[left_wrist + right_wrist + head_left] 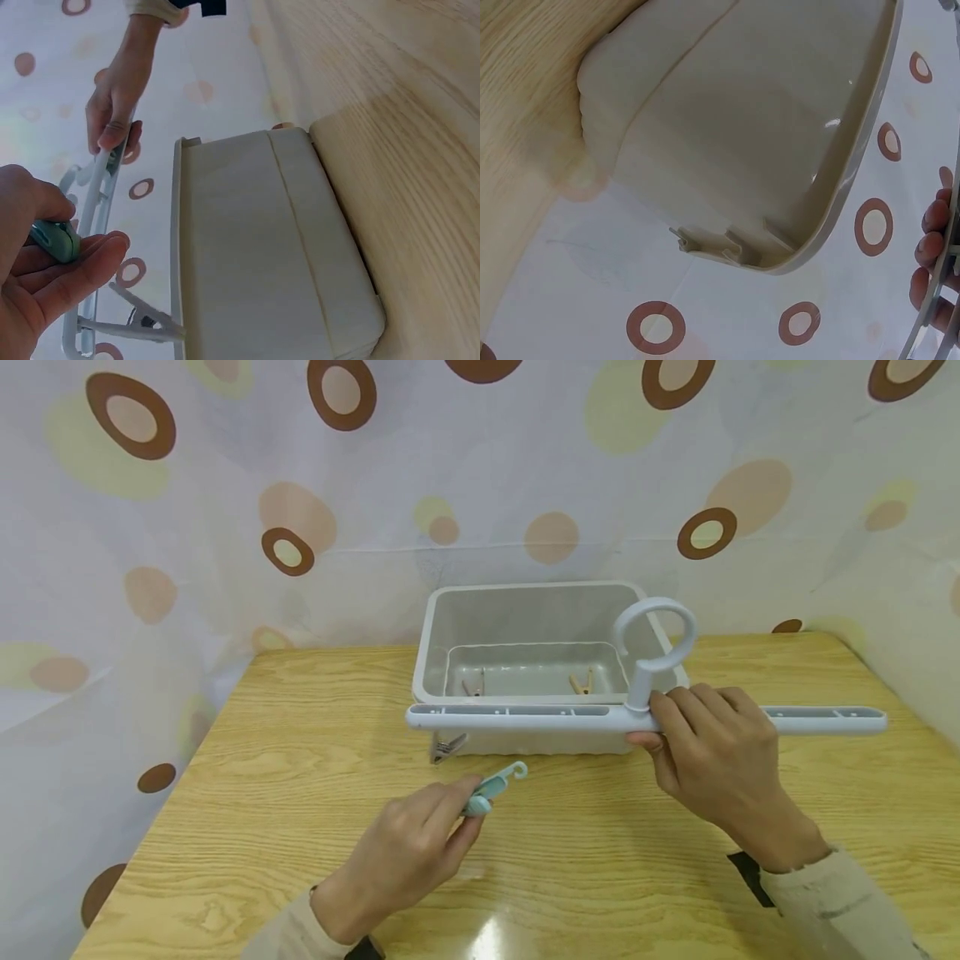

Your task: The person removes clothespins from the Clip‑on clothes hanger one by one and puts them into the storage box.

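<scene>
**Mint-green clip in your left hand, white bar lying crosswise beyond it**

From your head view, your left hand [420, 835] pinches the mint-green clip [487, 793] between thumb and fingers, its hooked end pointing away from you and to the right. Your right hand [712, 752] grips the white hanger [525, 718] just right of the ring hook's base, fingers over the bar and thumb below. The bar's long axis runs left to right, so the clip slants to it. The relation to mind, I judge, is the gap between the clip and the bar's left arm, where your left hand is the nearer one. A grey clip [448, 747] seems to hang by that end, in front of the box [555, 743].

In your left wrist view, the mint-green clip sits between thumb and fingers, with the hanger running behind it towards your right hand. The grey clip crosses the bar close to its near end.

In your right wrist view, the box fills most of the picture; your fingers wrap the hanger at the right edge. You cannot make out the mint-green clip there.
</scene>
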A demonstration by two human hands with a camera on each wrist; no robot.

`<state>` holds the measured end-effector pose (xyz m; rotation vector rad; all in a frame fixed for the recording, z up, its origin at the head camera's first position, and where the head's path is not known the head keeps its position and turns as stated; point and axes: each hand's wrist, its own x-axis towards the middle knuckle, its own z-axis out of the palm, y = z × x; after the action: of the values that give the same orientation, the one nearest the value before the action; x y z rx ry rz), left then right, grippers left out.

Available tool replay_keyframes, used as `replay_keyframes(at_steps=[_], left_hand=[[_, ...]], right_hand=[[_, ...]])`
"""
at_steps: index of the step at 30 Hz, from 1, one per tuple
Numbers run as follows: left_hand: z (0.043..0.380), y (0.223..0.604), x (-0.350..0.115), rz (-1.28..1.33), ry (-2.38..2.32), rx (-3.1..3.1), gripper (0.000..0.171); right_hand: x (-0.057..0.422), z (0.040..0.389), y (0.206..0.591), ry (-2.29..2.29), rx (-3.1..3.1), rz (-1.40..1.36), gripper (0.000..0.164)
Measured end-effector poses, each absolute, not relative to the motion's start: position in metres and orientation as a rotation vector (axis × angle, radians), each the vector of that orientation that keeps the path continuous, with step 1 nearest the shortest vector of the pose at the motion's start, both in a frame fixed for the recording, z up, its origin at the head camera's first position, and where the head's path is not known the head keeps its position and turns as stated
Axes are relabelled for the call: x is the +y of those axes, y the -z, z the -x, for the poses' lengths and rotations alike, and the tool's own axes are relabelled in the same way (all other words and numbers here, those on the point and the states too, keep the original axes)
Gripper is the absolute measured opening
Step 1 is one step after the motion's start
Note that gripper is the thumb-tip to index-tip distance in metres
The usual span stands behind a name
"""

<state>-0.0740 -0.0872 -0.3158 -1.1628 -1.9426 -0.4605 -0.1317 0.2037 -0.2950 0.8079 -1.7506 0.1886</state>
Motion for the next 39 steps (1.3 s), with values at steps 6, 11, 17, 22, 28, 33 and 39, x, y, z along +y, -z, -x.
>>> replay_keyframes(at_steps=[6,11,17,22,28,33,39], left_hand=[[0.075,0.302,-0.091,1.14,0.45,-1.944,0.027],[0.078,0.288,-0.092,1.135,0.468,-1.936,0.028],[0.082,0.281,-0.093,1.131,0.477,-1.934,0.029],[0.087,0.274,-0.097,1.098,0.479,-1.946,0.029],[0.095,0.265,-0.101,1.11,0.517,-2.028,0.022],[0.105,0.257,-0.103,1.094,0.54,-2.095,0.034],[0.11,0.245,-0.095,1.127,0.536,-2.14,0.028]], right_hand=[[0.208,0.128,0.297,-0.145,-1.827,-0.773,0.054],[0.211,0.126,0.298,-0.125,-1.87,-0.773,0.052],[0.214,0.124,0.298,-0.128,-1.866,-0.779,0.052],[0.218,0.123,0.298,-0.122,-1.872,-0.805,0.052],[0.221,0.122,0.299,-0.113,-1.883,-0.82,0.052],[0.221,0.121,0.301,-0.107,-1.895,-0.822,0.052],[0.223,0.121,0.302,-0.107,-1.907,-0.831,0.052]])
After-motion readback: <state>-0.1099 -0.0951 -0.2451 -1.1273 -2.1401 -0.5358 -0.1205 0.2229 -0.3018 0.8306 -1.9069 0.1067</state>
